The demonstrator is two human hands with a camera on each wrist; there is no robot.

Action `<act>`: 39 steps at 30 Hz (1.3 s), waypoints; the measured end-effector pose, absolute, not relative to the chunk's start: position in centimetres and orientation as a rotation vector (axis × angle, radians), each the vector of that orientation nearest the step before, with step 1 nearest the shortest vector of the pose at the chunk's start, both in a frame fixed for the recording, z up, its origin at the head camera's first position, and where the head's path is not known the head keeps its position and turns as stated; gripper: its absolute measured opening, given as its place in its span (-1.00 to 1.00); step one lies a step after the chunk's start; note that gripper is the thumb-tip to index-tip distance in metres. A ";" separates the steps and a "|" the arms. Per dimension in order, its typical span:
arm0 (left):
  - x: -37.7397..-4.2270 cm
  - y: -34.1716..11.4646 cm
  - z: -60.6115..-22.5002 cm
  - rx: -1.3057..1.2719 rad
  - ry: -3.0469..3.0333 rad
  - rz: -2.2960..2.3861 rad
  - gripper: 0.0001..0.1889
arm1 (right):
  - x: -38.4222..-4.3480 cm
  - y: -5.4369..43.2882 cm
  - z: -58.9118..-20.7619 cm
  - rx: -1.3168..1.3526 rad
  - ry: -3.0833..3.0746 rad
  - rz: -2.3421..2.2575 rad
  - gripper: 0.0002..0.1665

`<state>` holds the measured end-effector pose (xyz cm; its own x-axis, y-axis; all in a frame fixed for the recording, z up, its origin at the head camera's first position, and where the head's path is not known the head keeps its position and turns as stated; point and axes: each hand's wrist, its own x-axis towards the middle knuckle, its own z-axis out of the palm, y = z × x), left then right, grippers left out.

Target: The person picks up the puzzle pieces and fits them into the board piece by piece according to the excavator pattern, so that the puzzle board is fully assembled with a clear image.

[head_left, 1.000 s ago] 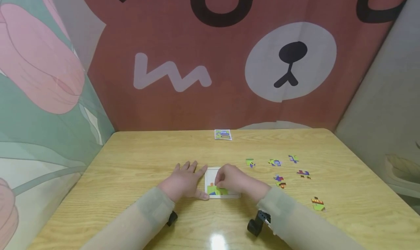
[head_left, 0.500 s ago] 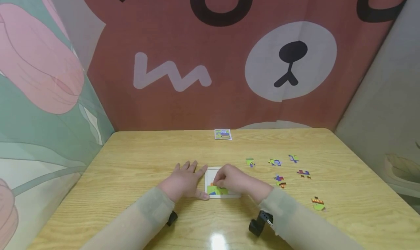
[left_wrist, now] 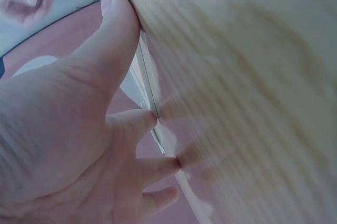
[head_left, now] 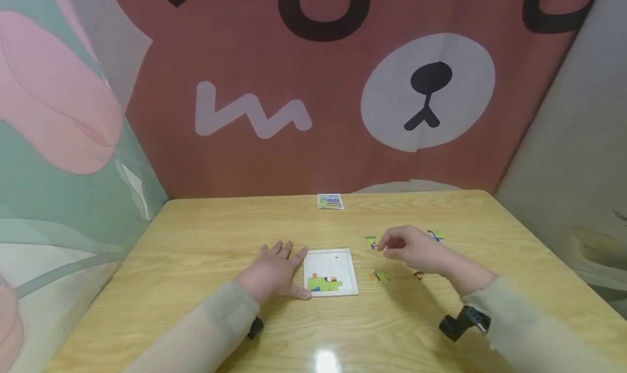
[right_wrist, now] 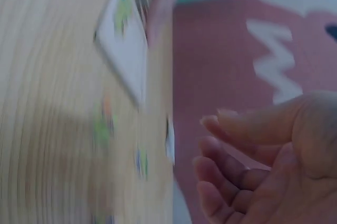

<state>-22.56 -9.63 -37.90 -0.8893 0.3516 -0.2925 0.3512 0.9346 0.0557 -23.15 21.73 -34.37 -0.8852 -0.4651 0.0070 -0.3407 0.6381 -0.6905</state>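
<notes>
A white square puzzle tray [head_left: 338,264] lies on the table, with joined green puzzle pieces [head_left: 324,284] along its lower left. My left hand [head_left: 274,272] rests flat, fingers spread, its thumb and forefinger touching the tray's left edge; the left wrist view shows its thumb [left_wrist: 118,19] at that rim. Right of the tray, my right hand [head_left: 411,248] hovers above the table, fingers loosely curled. In the right wrist view nothing shows between its thumb and fingers [right_wrist: 221,182]. Just left of its fingertips lies a green-and-blue puzzle piece [head_left: 370,242]; an orange-and-green piece [head_left: 379,275] lies nearer the tray.
Another loose piece [head_left: 435,235] lies beyond the right hand, and one [head_left: 418,274] shows partly below the wrist. A small picture card [head_left: 330,201] sits at the table's far edge. Behind the wooden table [head_left: 220,226] hangs a bear-print cloth [head_left: 338,160].
My right hand has left the tray and moved right, up over the loose pieces. The joined pieces and the orange-and-green piece are now uncovered. My left hand stays in place.
</notes>
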 end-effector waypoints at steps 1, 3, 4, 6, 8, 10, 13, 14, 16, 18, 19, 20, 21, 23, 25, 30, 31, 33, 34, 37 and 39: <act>-22.6 -9.7 -37.9 0.513 2.791 0.000 0.08 | -23.1 23.1 -34.3 -0.658 2.682 -1.069 -0.91; -22.5 -9.8 -37.9 0.505 2.792 0.002 0.08 | -22.8 25.9 -34.4 -0.653 2.668 -1.051 -0.92; -22.5 -9.9 -37.9 0.506 2.792 0.004 0.08 | -22.6 27.2 -34.5 -0.654 2.664 -1.031 -0.91; -22.5 -9.9 -37.8 0.514 2.793 0.014 0.08 | -22.1 29.7 -35.1 -0.623 2.675 -0.966 -0.88; -22.5 -9.9 -37.8 0.523 2.795 0.021 0.08 | -21.5 32.1 -35.9 -0.594 2.662 -0.907 -0.82; -22.5 -10.0 -37.9 0.525 2.797 0.029 0.08 | -21.0 34.2 -36.7 -0.574 2.648 -0.860 -0.75; -22.5 -9.9 -37.9 0.524 2.799 0.039 0.08 | -20.4 36.9 -37.9 -0.591 2.600 -0.896 -0.65; -22.6 -9.9 -37.9 0.521 2.798 0.043 0.08 | -20.2 37.6 -38.1 -0.600 2.594 -0.910 -0.61; -22.6 -9.9 -37.9 0.518 2.795 0.043 0.08 | -19.8 38.4 -38.6 -0.612 2.595 -0.937 -0.56; -22.6 -9.8 -37.9 0.510 2.791 0.044 0.08 | -19.5 38.6 -39.0 -0.591 2.594 -0.948 -0.50; -22.6 -9.8 -37.8 0.511 2.790 0.044 0.08 | -19.3 38.6 -39.1 -0.581 2.596 -0.950 -0.47; -22.6 -9.8 -37.8 0.511 2.790 0.042 0.08 | -19.2 38.5 -39.1 -0.575 2.600 -0.946 -0.45; -22.6 -9.8 -37.8 0.514 2.790 0.041 0.08 | -19.1 38.5 -39.2 -0.583 2.598 -0.950 -0.45; -22.6 -9.7 -37.8 0.519 2.793 0.040 0.08 | -19.1 38.3 -39.3 -0.601 2.594 -0.954 -0.46; -22.6 -9.7 -37.7 0.523 2.793 0.035 0.08 | -19.1 38.2 -39.5 -0.643 2.592 -0.961 -0.50; -22.6 -9.6 -37.7 0.501 2.780 0.039 0.07 | -19.0 38.0 -39.8 -0.666 2.601 -0.965 -0.55; -22.6 -9.6 -37.7 0.497 2.778 0.041 0.07 | -18.9 38.0 -39.8 -0.665 2.609 -0.963 -0.54; -22.6 -9.6 -37.8 0.498 2.779 0.047 0.07 | -18.8 37.9 -39.9 -0.660 2.628 -0.960 -0.53; -22.6 -9.6 -37.8 0.502 2.781 0.051 0.07 | -18.8 37.9 -39.9 -0.655 2.637 -0.958 -0.52; -22.6 -9.6 -37.8 0.505 2.783 0.053 0.07 | -18.8 37.8 -39.8 -0.635 2.655 -0.952 -0.53; -22.7 -9.6 -37.8 0.509 2.784 0.054 0.07 | -18.8 37.7 -39.7 -0.616 2.638 -0.974 -0.58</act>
